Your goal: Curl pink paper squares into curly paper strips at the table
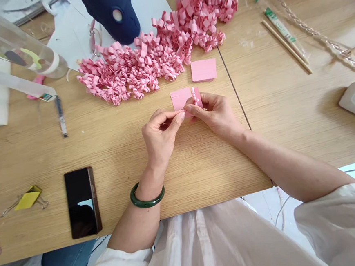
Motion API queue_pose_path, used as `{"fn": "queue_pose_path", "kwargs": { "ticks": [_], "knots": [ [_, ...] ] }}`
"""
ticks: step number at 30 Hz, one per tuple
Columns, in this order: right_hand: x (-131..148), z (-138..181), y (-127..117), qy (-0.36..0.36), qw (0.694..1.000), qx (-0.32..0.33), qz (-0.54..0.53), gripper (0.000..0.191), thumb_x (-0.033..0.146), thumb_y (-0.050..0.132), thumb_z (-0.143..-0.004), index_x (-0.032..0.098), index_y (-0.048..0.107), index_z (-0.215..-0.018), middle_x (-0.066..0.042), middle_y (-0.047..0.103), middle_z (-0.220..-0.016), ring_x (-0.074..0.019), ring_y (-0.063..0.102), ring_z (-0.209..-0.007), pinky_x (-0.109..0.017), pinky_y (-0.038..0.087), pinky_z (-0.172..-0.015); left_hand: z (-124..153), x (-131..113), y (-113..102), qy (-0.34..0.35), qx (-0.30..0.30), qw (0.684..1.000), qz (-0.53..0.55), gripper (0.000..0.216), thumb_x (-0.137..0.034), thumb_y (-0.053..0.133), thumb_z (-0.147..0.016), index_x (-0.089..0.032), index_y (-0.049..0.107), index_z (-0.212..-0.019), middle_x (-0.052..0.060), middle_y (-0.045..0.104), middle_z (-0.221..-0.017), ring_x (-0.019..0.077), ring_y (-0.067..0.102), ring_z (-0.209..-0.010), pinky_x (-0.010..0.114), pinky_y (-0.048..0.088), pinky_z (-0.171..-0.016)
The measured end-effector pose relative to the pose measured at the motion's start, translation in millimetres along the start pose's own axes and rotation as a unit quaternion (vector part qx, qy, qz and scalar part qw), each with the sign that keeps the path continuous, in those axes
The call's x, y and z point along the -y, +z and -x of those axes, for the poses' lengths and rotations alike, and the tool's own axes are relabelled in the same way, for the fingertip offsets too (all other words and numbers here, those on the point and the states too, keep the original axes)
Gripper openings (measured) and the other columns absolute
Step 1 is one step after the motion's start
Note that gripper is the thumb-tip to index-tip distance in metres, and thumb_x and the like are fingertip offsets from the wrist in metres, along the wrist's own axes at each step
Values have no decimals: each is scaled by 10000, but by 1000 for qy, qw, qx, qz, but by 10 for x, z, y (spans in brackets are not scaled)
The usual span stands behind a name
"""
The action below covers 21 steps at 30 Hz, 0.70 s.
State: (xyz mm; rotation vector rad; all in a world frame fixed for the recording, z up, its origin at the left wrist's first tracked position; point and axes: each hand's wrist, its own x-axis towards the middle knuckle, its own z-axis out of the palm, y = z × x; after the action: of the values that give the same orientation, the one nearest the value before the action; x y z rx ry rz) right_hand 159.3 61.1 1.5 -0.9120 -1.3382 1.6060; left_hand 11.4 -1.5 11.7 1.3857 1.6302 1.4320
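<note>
My left hand (162, 132) and my right hand (214, 111) meet near the middle of the table, fingertips pinched close together. Between them is a thin pink paper strip (194, 95) with small curls or notches along it, standing up from the right fingers. My left thumb and forefinger pinch what looks like an end of the strip. Behind the fingers lies a pink paper piece (179, 98) with slits cut near its upper edge. A little farther back rests a small stack of pink paper rectangles (203, 70). The fingers partly hide the strip.
A long heap of curled pink paper pieces (135, 66) spreads across the back, beside a dark blue bottle (114, 15). At left are a phone (81, 204), a yellow binder clip (29, 198), a pen (61, 115) and a clear bottle (20, 47). Wooden sticks (287, 46) lie at right.
</note>
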Motion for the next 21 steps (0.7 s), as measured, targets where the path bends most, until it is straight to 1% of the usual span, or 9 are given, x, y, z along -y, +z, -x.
{"fn": "queue_pose_path", "kwargs": {
  "ticks": [4, 8, 12, 21],
  "knots": [
    [7, 8, 8, -7, 1000, 4, 1, 353, 465, 809, -783, 165, 624, -759, 6, 586, -735, -105, 543, -688, -217, 536, -601, 5, 23, 6, 2, -8, 1000, 9, 87, -270, 767, -839, -228, 770, -763, -16, 673, -725, 105, 560, -671, 251, 425, -628],
    [42, 23, 13, -14, 1000, 8, 26, 242, 346, 752, -841, 158, 624, -758, 10, 581, -717, -95, 537, -663, -207, 511, -590, 12, 33, 9, -7, -9, 1000, 9, 116, -255, 760, -843, -215, 747, -735, -14, 640, -719, 97, 530, -649, 251, 409, -613],
    [73, 32, 23, -18, 998, 18, 55, 131, 247, 690, -875, 153, 645, -795, 9, 593, -728, -90, 531, -664, -200, 485, -584, 4, 46, 14, 8, -21, 1000, 8, 97, -284, 781, -831, -218, 763, -762, -14, 642, -719, 97, 534, -649, 247, 415, -603],
    [59, 29, 35, -2, 999, 22, 44, 83, 196, 664, -881, 145, 641, -818, 4, 596, -751, -91, 546, -667, -205, 497, -591, -6, 73, 16, -18, -31, 999, 38, 61, -266, 824, -782, -226, 784, -763, -18, 681, -718, 90, 545, -645, 232, 426, -600]
  ]
}}
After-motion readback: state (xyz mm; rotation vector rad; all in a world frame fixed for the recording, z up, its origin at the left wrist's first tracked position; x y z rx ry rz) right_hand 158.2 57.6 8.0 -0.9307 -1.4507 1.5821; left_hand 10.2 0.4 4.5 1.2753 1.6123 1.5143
